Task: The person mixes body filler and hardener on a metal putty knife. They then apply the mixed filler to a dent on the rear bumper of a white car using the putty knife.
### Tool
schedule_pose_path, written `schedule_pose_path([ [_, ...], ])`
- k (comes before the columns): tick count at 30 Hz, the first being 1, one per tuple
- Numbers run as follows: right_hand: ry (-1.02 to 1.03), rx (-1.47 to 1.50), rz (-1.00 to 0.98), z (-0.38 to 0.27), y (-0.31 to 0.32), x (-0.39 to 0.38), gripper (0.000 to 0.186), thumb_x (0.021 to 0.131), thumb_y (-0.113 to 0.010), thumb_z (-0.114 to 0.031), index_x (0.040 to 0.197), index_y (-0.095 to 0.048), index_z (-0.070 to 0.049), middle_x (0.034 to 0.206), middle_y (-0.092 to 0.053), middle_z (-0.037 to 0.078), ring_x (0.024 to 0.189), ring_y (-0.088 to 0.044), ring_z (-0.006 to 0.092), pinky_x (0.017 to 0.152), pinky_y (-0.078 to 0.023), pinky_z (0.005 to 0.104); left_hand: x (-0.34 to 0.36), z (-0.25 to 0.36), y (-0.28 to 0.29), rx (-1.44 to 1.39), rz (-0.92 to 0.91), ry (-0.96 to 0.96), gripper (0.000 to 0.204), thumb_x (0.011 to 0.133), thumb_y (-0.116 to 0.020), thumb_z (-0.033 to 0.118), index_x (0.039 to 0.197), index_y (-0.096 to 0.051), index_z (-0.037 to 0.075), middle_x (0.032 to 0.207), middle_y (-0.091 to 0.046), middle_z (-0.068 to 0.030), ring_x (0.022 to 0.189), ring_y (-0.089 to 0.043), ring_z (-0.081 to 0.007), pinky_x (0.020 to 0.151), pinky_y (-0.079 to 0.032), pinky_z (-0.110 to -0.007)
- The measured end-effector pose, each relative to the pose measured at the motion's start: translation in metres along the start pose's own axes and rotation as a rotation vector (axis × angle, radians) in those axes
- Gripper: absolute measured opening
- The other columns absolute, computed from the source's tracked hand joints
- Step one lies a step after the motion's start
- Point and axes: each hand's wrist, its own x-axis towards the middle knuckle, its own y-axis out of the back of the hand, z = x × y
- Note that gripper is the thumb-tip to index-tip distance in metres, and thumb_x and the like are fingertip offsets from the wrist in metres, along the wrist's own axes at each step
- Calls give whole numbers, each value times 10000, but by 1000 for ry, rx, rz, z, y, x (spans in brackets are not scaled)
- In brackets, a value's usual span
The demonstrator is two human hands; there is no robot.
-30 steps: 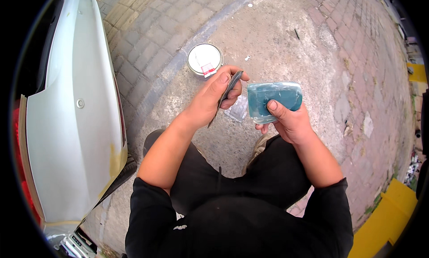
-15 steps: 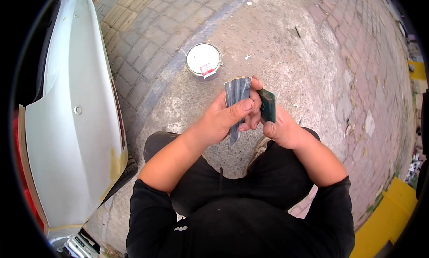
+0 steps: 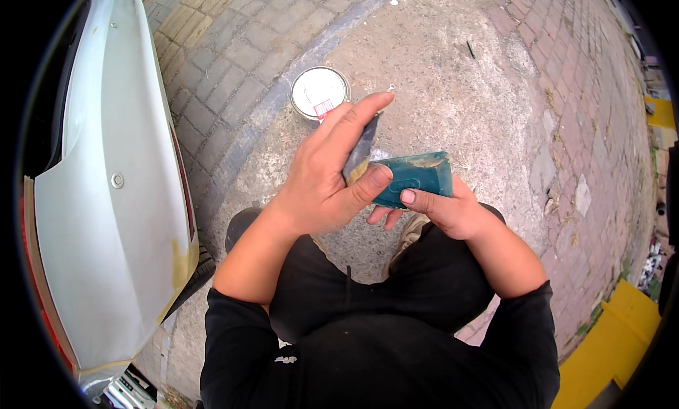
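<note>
My left hand [image 3: 322, 172] is closed on a flat dark grey piece [image 3: 363, 148] with a tan edge, seen nearly edge-on; its exact kind I cannot tell. My right hand [image 3: 456, 212] grips a teal-green flat spreader [image 3: 429, 173] between its thumb on top and fingers underneath. Pale, worn residue marks the spreader's far edge. My left thumb lies at the spreader's left end, and the grey piece is beside that end. Just beyond my left hand, a round can [image 3: 316, 88] with a white lid and a red-and-white label stands on the ground.
A pale car body panel [image 3: 106, 232] with a round lock and yellowish patches rises along the left. A yellow object [image 3: 612, 342] lies at the lower right. Brick paving [image 3: 594, 154] borders the rough concrete, where a small dark stick [image 3: 470, 49] lies.
The green spreader has turned from nearly edge-on to lying broad face up. My left hand has rotated and lifted its fingers outward, tipping the grey piece onto its edge.
</note>
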Motion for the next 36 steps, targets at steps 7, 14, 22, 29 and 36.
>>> schedule_pose_path([
  [7, -52, -250, -87, 11, 8, -8, 218, 939, -537, -52, 1138, -575, 27, 1061, -653, 134, 943, -662, 244, 797, -553, 355, 1, 9, -29, 427, -305, -120, 768, 925, -563, 479, 1451, -403, -58, 982, -547, -173, 829, -556, -351, 700, -480, -430],
  [14, -125, -836, -240, 24, -8, -7, 196, 914, -560, -166, 959, -678, -17, 963, -705, 155, 925, -653, 269, 832, -519, 379, 6, 39, -48, 438, -511, -174, 683, 884, -606, 377, 1455, -462, 32, 956, -558, -125, 860, -571, -318, 702, -505, -408],
  [22, 350, -568, -15, 24, 6, -20, 158, 959, -481, -115, 896, -573, -3, 761, -641, 98, 679, -671, 200, 628, -538, 345, 1, 1, -36, 298, -293, -181, 632, 900, -546, 316, 1444, -462, 7, 1025, -586, -159, 886, -575, -369, 751, -489, -462],
  [29, 262, -819, -49, 18, -5, -12, 166, 928, -574, -167, 972, -583, -8, 768, -667, 134, 692, -654, 308, 661, -529, 415, -1, 8, -32, 360, -296, -211, 647, 883, -558, 330, 1438, -468, 11, 1004, -593, -155, 849, -573, -360, 699, -478, -458],
  [36, 324, -846, -226, 52, 3, -14, 200, 878, -575, -140, 1010, -626, 1, 1062, -644, 228, 1003, -606, 352, 887, -485, 427, -3, 30, -56, 454, -534, -228, 634, 867, -593, 361, 1409, -520, 41, 1009, -611, -121, 851, -582, -321, 695, -498, -427],
])
